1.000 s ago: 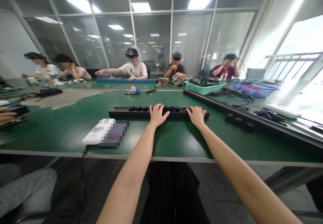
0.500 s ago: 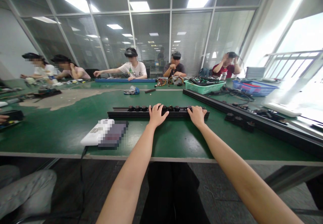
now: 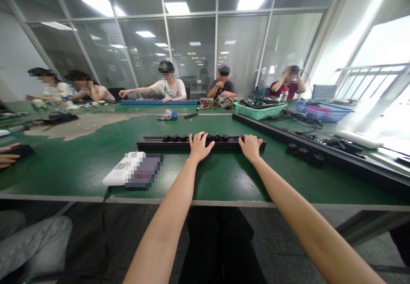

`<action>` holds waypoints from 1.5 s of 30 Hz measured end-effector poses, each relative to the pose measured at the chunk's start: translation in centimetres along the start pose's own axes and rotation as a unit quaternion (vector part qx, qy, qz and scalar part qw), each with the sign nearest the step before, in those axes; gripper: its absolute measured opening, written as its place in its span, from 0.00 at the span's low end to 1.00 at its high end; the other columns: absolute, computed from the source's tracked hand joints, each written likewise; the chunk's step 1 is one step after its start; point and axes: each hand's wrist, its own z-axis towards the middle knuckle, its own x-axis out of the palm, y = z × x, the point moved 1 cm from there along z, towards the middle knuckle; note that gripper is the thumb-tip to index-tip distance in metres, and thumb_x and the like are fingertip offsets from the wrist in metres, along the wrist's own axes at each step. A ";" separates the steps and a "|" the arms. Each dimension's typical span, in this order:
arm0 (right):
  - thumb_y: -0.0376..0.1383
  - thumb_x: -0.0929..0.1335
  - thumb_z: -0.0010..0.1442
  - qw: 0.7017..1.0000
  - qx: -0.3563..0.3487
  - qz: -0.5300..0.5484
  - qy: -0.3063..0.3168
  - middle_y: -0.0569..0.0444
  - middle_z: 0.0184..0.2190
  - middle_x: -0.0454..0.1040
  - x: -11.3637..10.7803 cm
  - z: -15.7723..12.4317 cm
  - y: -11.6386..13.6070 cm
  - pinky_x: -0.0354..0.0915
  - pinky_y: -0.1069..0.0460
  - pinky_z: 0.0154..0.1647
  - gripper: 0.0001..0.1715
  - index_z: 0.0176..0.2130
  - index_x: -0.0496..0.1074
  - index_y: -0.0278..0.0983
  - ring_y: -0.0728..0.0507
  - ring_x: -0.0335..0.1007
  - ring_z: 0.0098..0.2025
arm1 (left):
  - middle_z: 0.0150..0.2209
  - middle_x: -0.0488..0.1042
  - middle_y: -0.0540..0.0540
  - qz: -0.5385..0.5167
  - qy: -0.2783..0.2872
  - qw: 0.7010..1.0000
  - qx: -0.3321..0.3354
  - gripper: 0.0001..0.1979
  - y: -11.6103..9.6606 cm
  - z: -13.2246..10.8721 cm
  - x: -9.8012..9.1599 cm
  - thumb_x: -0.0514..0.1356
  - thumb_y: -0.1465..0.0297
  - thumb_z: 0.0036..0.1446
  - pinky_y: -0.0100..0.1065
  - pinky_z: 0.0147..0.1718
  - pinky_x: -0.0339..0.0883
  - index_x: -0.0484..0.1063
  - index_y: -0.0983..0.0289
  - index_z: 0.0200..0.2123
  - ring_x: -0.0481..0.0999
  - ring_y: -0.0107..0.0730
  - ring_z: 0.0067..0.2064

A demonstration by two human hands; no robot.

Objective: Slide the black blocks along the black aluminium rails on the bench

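Note:
A long black rail (image 3: 166, 146) lies crosswise on the green table (image 3: 179, 173), with several round black parts (image 3: 174, 138) in a row along it. My left hand (image 3: 200, 146) grips the rail near its middle, thumb on the near side and fingers over the top. Close to the rail's right end, my right hand (image 3: 250, 146) has its fingers wrapped over the edge and a black part. The fingertips of both hands are partly hidden behind the rail.
A white device (image 3: 120, 171) and a dark blurred item (image 3: 144, 175) lie front left. A long black profile (image 3: 307, 153) runs diagonally at right, near a green basket (image 3: 259, 112) and a blue basket (image 3: 323, 112). Several people sit across the table; another person's hands (image 3: 8, 158) show at far left.
My hands and the rail look unmoved. At the far left, the other person's hands and a dark object have shifted.

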 end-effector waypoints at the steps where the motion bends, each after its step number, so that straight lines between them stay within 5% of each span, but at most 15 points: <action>1: 0.42 0.58 0.72 1.000 0.001 0.002 -0.001 0.34 0.49 0.77 0.1 0.0 0.0 0.54 0.40 0.53 0.25 0.48 0.78 0.32 0.31 0.66 0.53 | 0.69 0.66 0.59 -0.001 0.000 1.000 0.000 0.26 0.0 0.0 0.0 0.55 0.55 0.69 0.58 0.76 0.34 0.70 0.56 0.65 0.62 0.50 0.72; 12: 0.42 0.60 0.71 0.999 0.003 0.044 0.006 0.36 0.55 0.76 0.4 0.6 -0.7 0.53 0.40 0.56 0.25 0.57 0.74 0.32 0.30 0.66 0.56 | 0.69 0.66 0.59 0.000 0.000 1.000 0.002 0.26 0.0 0.0 0.0 0.55 0.55 0.69 0.58 0.76 0.33 0.70 0.57 0.65 0.62 0.49 0.72; 24: 0.40 0.55 0.75 0.998 -0.020 -0.053 0.035 0.33 0.54 0.74 -0.2 0.2 0.0 0.53 0.41 0.56 0.24 0.53 0.72 0.30 0.32 0.65 0.57 | 0.69 0.66 0.59 0.010 -0.002 1.000 0.000 0.26 0.1 0.0 0.2 0.55 0.56 0.69 0.57 0.76 0.34 0.69 0.58 0.65 0.62 0.47 0.72; 45: 0.40 0.59 0.71 0.999 0.038 -0.009 0.028 0.33 0.54 0.76 -0.4 0.9 -1.0 0.55 0.41 0.55 0.24 0.53 0.75 0.29 0.30 0.68 0.56 | 0.69 0.67 0.59 0.003 0.001 1.000 0.000 0.25 0.2 0.1 0.3 0.55 0.58 0.69 0.58 0.76 0.34 0.70 0.57 0.65 0.62 0.48 0.72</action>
